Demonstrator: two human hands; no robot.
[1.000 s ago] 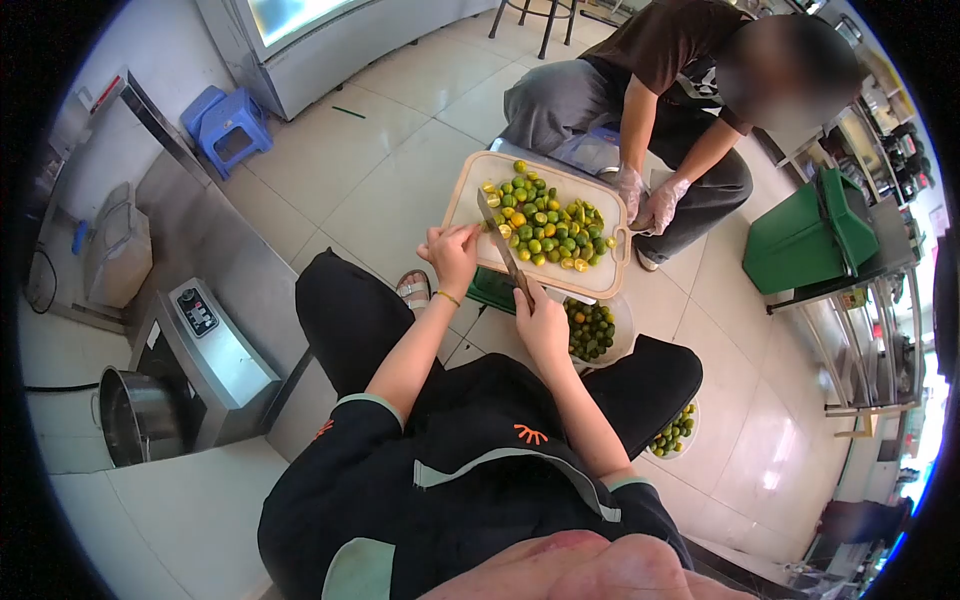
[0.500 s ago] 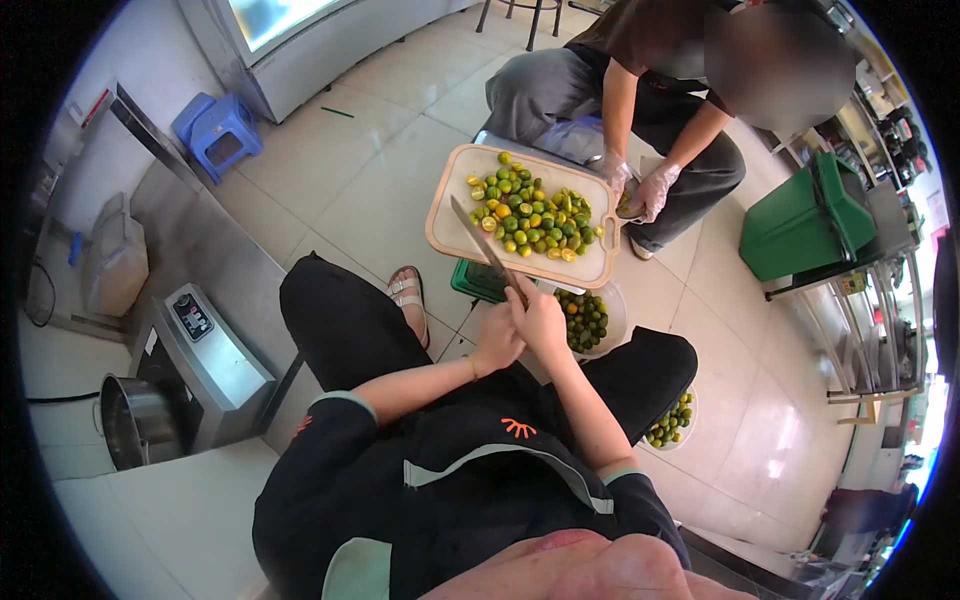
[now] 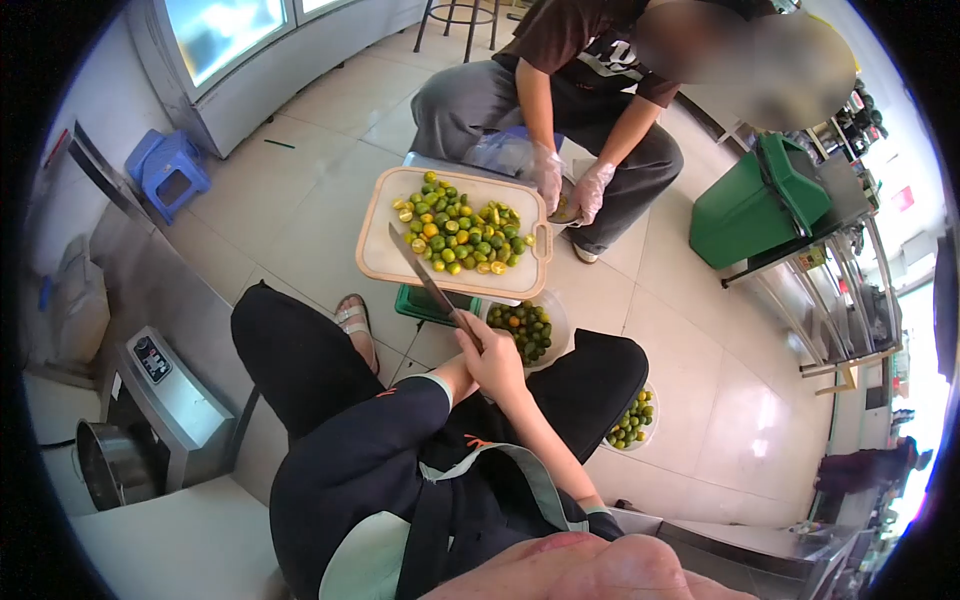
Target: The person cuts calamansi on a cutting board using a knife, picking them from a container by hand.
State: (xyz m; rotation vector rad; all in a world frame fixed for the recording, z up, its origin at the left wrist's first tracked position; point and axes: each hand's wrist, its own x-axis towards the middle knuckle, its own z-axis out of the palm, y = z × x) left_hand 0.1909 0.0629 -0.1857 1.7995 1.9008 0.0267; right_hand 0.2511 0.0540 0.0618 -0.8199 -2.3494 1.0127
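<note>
The seated person's right hand (image 3: 492,360) is clenched round the handle of a long knife (image 3: 428,282), and from here I can see the blade slanting up toward eleven o'clock, over the near left part of a pale cutting board (image 3: 378,252). Whether the steel touches the board I can't tell. The left forearm (image 3: 455,374) runs in beneath the right wrist; the left hand itself is hidden there, so I cannot tell what its grip is doing.

The board lies at twelve o'clock from the person, its handle slot at about three on its own edge. Small green and yellow citrus fruits (image 3: 455,230) are heaped on it, several cut open with the flesh showing. The knife's tip points just left of that heap. A green crate (image 3: 424,304) shows under the board's near edge at about half past six, and a white bowl (image 3: 561,325) of dark green fruit sits just beside it, toward five. Another round container (image 3: 650,432) of citrus is on the floor at two o'clock from the person, near the right knee.

Past the board, toward half past twelve, a co-worker (image 3: 585,60) sits bent forward, with clear-gloved hands (image 3: 592,190) near the slot.
</note>
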